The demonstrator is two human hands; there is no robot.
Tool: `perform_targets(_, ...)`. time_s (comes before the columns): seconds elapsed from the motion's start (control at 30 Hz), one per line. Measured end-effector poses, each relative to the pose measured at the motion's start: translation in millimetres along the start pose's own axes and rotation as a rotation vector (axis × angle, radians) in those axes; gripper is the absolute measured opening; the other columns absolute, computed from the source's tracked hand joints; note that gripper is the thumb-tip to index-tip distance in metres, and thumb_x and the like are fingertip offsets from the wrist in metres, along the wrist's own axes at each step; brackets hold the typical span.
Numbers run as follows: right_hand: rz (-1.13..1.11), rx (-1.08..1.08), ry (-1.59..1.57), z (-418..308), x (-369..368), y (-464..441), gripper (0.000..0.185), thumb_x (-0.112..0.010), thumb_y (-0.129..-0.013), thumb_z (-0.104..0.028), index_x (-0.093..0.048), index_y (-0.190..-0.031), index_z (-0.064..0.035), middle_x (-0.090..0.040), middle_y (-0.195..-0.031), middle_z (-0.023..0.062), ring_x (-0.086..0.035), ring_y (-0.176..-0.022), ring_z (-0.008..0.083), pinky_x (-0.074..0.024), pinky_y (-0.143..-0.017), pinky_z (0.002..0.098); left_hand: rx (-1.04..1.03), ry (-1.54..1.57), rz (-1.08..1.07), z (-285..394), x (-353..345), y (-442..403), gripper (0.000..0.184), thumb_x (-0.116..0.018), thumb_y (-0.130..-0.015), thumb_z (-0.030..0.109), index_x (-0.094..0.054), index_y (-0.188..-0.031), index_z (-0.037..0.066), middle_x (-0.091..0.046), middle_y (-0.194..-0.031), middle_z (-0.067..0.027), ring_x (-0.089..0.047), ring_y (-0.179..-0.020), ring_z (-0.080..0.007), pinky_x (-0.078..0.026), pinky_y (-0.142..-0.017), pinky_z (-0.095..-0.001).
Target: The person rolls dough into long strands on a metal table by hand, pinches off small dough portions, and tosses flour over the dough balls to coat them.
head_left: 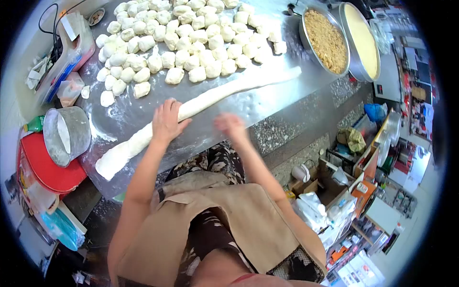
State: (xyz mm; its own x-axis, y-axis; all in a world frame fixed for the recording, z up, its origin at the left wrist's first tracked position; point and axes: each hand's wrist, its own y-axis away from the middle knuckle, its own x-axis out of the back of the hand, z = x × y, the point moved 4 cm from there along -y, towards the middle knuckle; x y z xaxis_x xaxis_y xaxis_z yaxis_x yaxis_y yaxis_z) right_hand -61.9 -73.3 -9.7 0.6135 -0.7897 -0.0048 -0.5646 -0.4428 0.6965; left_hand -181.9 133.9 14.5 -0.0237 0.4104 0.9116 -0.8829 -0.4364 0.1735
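A long rope of white dough [215, 99] lies slantwise across the metal table, thicker at its left end and thinner toward the right. My left hand [166, 120] rests on top of it, fingers stretched flat and the thumb out to the side. To the right, my right hand [230, 125] is apart from the rope, near the table's front edge. It is smeared by motion, so its fingers are unclear. Beyond the rope, many floury dough pieces [197, 74] sit in rough rows.
At the back right stand a pan of brown crumbly filling [326, 40] and a pan with pale yellow contents [362, 43]. A floury metal pot [67, 136] is at the left, beside a red stool seat [50, 165]. Boxes and bags [315, 210] crowd the floor at right.
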Motion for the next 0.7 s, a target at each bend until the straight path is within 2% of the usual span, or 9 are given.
perform_targets(0.03,-0.074,-0.111,-0.414,18,-48,4,0.047,-0.064,-0.089,-0.04,-0.058,-0.112,0.0002,-0.067,-0.096,0.0149,-0.065,-0.083,0.02,-0.0543,-0.073,0.0319,0.038,0.072,-0.086,-2,-5,7,0.055,-0.067,-0.081,0.042,-0.056,-0.12,0.005,-0.057,-0.124,-0.0151,-0.058,-0.105,-0.0332,-0.047,-0.086,-0.0396)
perform_targets(0.1,-0.075,-0.119,-0.744,25,-104,-5,0.039,-0.066,-0.089,-0.035,-0.059,-0.104,-0.0002,-0.067,-0.088,0.0143,-0.065,-0.076,0.0216,-0.055,-0.07,0.0347,0.078,0.246,-0.226,1,7,14,0.048,-0.068,-0.081,0.036,-0.057,-0.115,0.004,-0.062,-0.111,-0.0132,-0.061,-0.093,-0.0302,-0.049,-0.078,-0.0377)
perform_targets(0.13,0.005,-0.101,-0.787,18,-117,-12,0.035,-0.066,-0.089,-0.033,-0.058,-0.102,-0.0011,-0.065,-0.083,0.0127,-0.064,-0.073,0.0214,-0.055,-0.067,0.0354,0.134,0.415,-0.372,-1,8,21,0.041,-0.069,-0.081,0.03,-0.058,-0.109,0.002,-0.066,-0.098,-0.0114,-0.065,-0.08,-0.0272,-0.051,-0.07,-0.0357)
perform_targets(0.17,0.089,-0.084,-0.833,9,-125,-19,0.031,-0.066,-0.089,-0.03,-0.057,-0.1,-0.002,-0.064,-0.078,0.0112,-0.063,-0.07,0.0213,-0.055,-0.065,0.036,0.153,0.867,-0.498,-8,-8,36,0.031,-0.069,-0.08,0.023,-0.06,-0.097,0.0,-0.065,-0.08,-0.0081,-0.062,-0.066,-0.0182,-0.05,-0.066,-0.0334)
perform_targets(0.23,0.08,-0.074,-1.057,6,-116,-32,0.018,-0.063,-0.088,-0.02,-0.055,-0.093,-0.005,-0.058,-0.069,0.0071,-0.06,-0.062,0.0201,-0.0537,-0.058,0.0357,0.288,1.175,-0.877,-15,-4,70,0.028,-0.069,-0.079,0.022,-0.062,-0.095,0.0,-0.065,-0.077,-0.0075,-0.061,-0.064,-0.0143,-0.049,-0.06,-0.0329)
perform_targets(0.3,0.152,-0.076,-1.228,0,-85,-48,0.009,-0.059,-0.087,-0.013,-0.052,-0.085,-0.0082,-0.051,-0.062,0.0034,-0.054,-0.054,0.0185,-0.0513,-0.054,0.0338,0.229,1.068,-1.058,-41,-9,101,0.026,-0.068,-0.08,0.023,-0.063,-0.091,0.0,-0.063,-0.071,-0.0043,-0.06,-0.061,-0.0122,-0.049,-0.059,-0.03)
perform_targets(0.43,0.099,0.049,-1.181,-23,-23,-54,0.006,-0.056,-0.083,-0.011,-0.051,-0.085,-0.0088,-0.051,-0.064,0.0001,-0.052,-0.054,0.0126,-0.0508,-0.054,0.0285,0.274,1.003,-1.228,-93,-12,157,0.024,-0.069,-0.078,0.023,-0.065,-0.085,0.001,-0.063,-0.068,-0.0036,-0.058,-0.063,-0.0123,-0.047,-0.063,-0.0289)
perform_targets(0.63,0.166,0.094,-1.26,-30,48,-70,0.008,-0.058,-0.08,-0.009,-0.052,-0.086,-0.0074,-0.052,-0.065,0.0003,-0.052,-0.054,0.0134,-0.0507,-0.054,0.0287,0.416,0.659,-1.05,-159,32,179,0.027,-0.071,-0.075,0.024,-0.065,-0.084,0.0,-0.063,-0.067,-0.0038,-0.058,-0.057,-0.0134,-0.047,-0.057,-0.0304)
perform_targets(0.7,0.198,0.122,-1.23,-29,68,-75,0.009,-0.059,-0.08,-0.009,-0.052,-0.086,-0.0079,-0.052,-0.065,0.0005,-0.052,-0.054,0.0131,-0.0507,-0.054,0.0287,0.504,0.439,-1.049,-181,46,180,0.038,-0.075,-0.071,0.03,-0.07,-0.091,-0.001,-0.067,-0.073,-0.0072,-0.063,-0.066,-0.014,-0.049,-0.065,-0.0296)
